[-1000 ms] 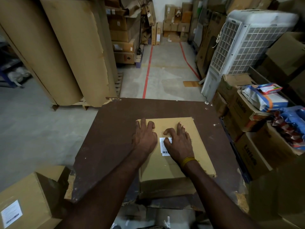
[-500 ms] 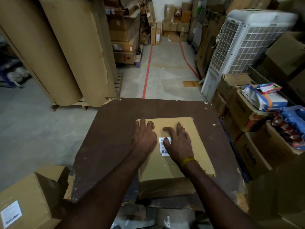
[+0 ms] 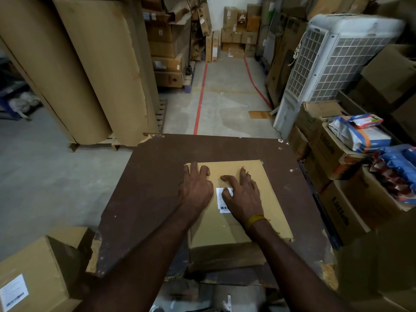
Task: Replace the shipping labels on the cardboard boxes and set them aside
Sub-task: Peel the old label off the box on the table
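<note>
Two hands lie flat, fingers spread, on top of a cardboard box (image 3: 238,199) that sits on the near half of a worn brown bench (image 3: 146,188). The left hand (image 3: 197,188) presses the box top just left of a white shipping label (image 3: 222,200); the right hand (image 3: 244,197) covers the label's right part, so only its left strip with a barcode shows between them. A yellow band (image 3: 255,220) circles the right wrist. Left of the box, off the bench and lower, stands another carton (image 3: 38,273) with a white label. Right of the box, open cartons hold blue packets (image 3: 398,163), and a white air cooler (image 3: 333,61) stands beyond them.
</note>
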Tool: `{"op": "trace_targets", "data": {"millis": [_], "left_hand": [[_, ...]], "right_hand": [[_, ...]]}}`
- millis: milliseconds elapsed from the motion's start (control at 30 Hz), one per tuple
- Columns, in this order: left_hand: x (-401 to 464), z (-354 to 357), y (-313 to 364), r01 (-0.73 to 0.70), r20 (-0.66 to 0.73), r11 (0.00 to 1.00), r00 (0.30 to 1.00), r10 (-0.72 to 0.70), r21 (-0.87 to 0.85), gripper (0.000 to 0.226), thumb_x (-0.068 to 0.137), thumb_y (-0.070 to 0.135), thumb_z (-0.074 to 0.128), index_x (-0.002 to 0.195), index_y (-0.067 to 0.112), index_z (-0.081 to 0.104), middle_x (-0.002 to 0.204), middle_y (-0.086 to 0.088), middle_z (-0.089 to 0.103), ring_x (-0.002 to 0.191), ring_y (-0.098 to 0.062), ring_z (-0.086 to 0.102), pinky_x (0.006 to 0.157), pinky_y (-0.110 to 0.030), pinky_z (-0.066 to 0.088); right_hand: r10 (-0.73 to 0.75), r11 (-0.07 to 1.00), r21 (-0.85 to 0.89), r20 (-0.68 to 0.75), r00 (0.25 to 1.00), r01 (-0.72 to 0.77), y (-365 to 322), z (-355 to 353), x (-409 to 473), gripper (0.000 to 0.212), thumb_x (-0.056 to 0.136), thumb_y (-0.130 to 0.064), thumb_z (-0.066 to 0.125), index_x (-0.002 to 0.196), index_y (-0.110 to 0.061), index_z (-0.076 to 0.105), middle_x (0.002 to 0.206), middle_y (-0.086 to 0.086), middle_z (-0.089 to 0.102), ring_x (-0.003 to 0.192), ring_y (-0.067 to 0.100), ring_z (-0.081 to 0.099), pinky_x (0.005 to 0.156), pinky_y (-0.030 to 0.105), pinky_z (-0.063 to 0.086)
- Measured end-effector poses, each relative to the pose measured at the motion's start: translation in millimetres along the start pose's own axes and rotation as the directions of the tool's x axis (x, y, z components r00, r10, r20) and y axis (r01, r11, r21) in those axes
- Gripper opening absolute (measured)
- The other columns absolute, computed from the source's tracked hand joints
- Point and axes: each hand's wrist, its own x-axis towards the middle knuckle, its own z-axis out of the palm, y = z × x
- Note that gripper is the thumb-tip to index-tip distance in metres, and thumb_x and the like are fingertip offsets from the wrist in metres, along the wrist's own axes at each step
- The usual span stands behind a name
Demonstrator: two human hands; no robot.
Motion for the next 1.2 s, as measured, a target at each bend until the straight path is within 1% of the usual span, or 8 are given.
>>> {"op": "trace_targets", "data": {"millis": [167,367,600,767,833,933,1067,1200], "left_hand": [[0.2,-1.0,0.3,-0.006,0.005,1.000,1.000,0.006,0.009,0.033,0.089,0.025,0.051,0.122,0.027,0.050,0.140,-0.005,0.037,0.135,-0.030,0.032,0.100,-0.041,0.045],[-0.1,-1.9,1.1,0.005,0.006,1.000,1.000,-0.005,-0.005,0.032,0.089,0.024,0.051,0.121,0.026,0.051,0.139,-0.005,0.038,0.135,-0.031,0.033,0.096,-0.043,0.048],[1.2,0.9,0.0,-0.006,-0.006,1.000,1.000,0.006,0.012,0.033,0.087,0.025,0.052,0.120,0.027,0.052,0.138,-0.004,0.039,0.132,-0.030,0.036,0.097,-0.041,0.046],[1.5,2.7,-2.0,-0.023,-0.006,0.999,1.000,0.023,0.027,0.034,0.088,0.026,0.050,0.122,0.027,0.051,0.138,-0.005,0.040,0.133,-0.031,0.036,0.102,-0.041,0.043],[1.1,3.0,-2.0,-0.028,-0.017,0.999,0.999,0.028,0.030,0.034,0.087,0.025,0.051,0.121,0.027,0.051,0.138,-0.005,0.041,0.133,-0.031,0.036,0.102,-0.041,0.044],[0.9,2.8,-1.9,-0.013,-0.011,1.000,1.000,0.013,0.010,0.033,0.086,0.025,0.051,0.119,0.027,0.051,0.137,-0.005,0.040,0.134,-0.032,0.035,0.101,-0.042,0.045],[1.7,2.0,-1.7,-0.016,0.001,1.000,1.000,0.016,0.019,0.032,0.088,0.027,0.049,0.121,0.027,0.050,0.138,-0.006,0.039,0.135,-0.033,0.034,0.106,-0.043,0.042],[-0.1,-2.4,0.5,-0.057,-0.010,0.998,0.998,0.057,0.039,0.033,0.093,0.026,0.047,0.126,0.025,0.049,0.139,-0.007,0.039,0.133,-0.029,0.032,0.114,-0.040,0.031]], "right_hand": [[0.007,1.000,0.004,-0.023,1.000,-0.007,-0.2,0.4,0.0,0.037,0.098,-0.039,0.045,0.134,-0.033,0.046,0.166,0.014,0.006,0.153,0.033,0.009,0.123,0.045,0.009],[-0.003,1.000,0.030,-0.026,1.000,0.004,0.5,0.3,-0.6,0.044,0.098,-0.040,0.045,0.142,-0.036,0.041,0.167,0.012,0.005,0.153,0.031,0.008,0.123,0.044,0.009],[0.005,0.997,0.079,-0.065,0.998,0.000,1.3,0.8,-1.2,0.031,0.096,-0.036,0.052,0.126,-0.033,0.052,0.165,0.011,0.015,0.152,0.031,0.013,0.123,0.045,0.012],[0.003,0.988,0.155,-0.129,0.992,0.017,2.4,1.6,-1.5,0.025,0.093,-0.034,0.057,0.117,-0.033,0.052,0.160,0.009,0.029,0.148,0.029,0.026,0.118,0.048,0.028],[0.026,0.983,0.184,-0.130,0.991,-0.002,3.1,0.0,-1.2,0.029,0.092,-0.033,0.060,0.120,-0.032,0.054,0.159,0.008,0.030,0.143,0.030,0.034,0.115,0.046,0.032],[0.044,0.992,0.122,-0.125,0.991,-0.029,3.9,-1.1,1.2,0.038,0.092,-0.034,0.061,0.129,-0.031,0.058,0.158,0.011,0.032,0.141,0.031,0.036,0.115,0.045,0.031],[0.052,0.994,0.105,-0.202,0.978,-0.031,1.6,-2.5,8.4,0.026,0.088,-0.031,0.063,0.114,-0.029,0.067,0.143,0.009,0.049,0.139,0.025,0.038,0.107,0.043,0.033],[0.056,0.996,0.085,-0.235,0.971,-0.036,0.1,-1.1,10.6,0.015,0.088,-0.029,0.064,0.103,-0.028,0.069,0.135,0.007,0.055,0.129,0.026,0.045,0.100,0.041,0.038]]}}
